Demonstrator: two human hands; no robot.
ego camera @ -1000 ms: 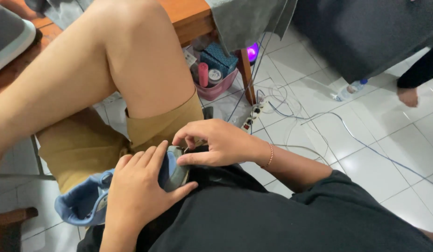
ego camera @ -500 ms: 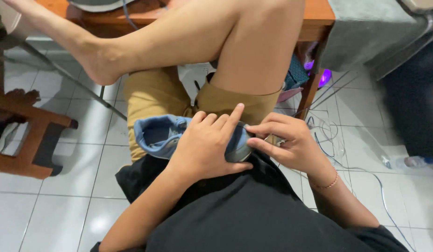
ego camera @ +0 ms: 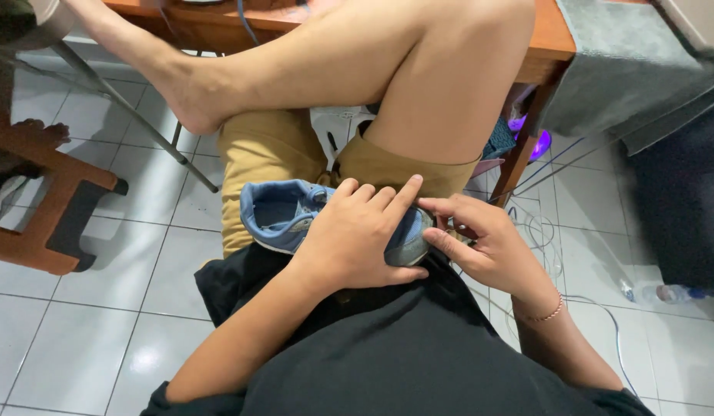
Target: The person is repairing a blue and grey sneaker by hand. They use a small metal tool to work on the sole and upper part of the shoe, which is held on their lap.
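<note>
Left hand [ego camera: 362,235] is laid flat over a blue and grey sneaker [ego camera: 295,216], its fingers held close together and curled across the upper, the thumb tucked under the sole edge at about 5 o'clock of the hand. Right hand [ego camera: 476,243] is seen at 3 o'clock of the shoe, its fingertips pinched together at the toe end; what is gripped there is hidden by the left hand's fingers and cannot be told. A thin bead bracelet [ego camera: 547,312] is worn at the right wrist. The sneaker is rested on its side in the lap, on tan shorts [ego camera: 257,154], with its open collar turned toward 9 o'clock and its toe toward 3 o'clock. A bare leg [ego camera: 357,69] is crossed over the lap at 12 o'clock of the shoe, the foot pointed toward 10 o'clock. A black shirt [ego camera: 388,354] fills the lower frame at 6 o'clock. A wooden table [ego camera: 553,46] is seen behind the knee at 1 o'clock, with a grey cloth [ego camera: 626,69] hung over its edge. A wooden stool [ego camera: 53,212] is stood on the white tiled floor [ego camera: 103,308] at 9 o'clock, and white cables [ego camera: 542,239] are strewn on the tiles at 3 o'clock.
</note>
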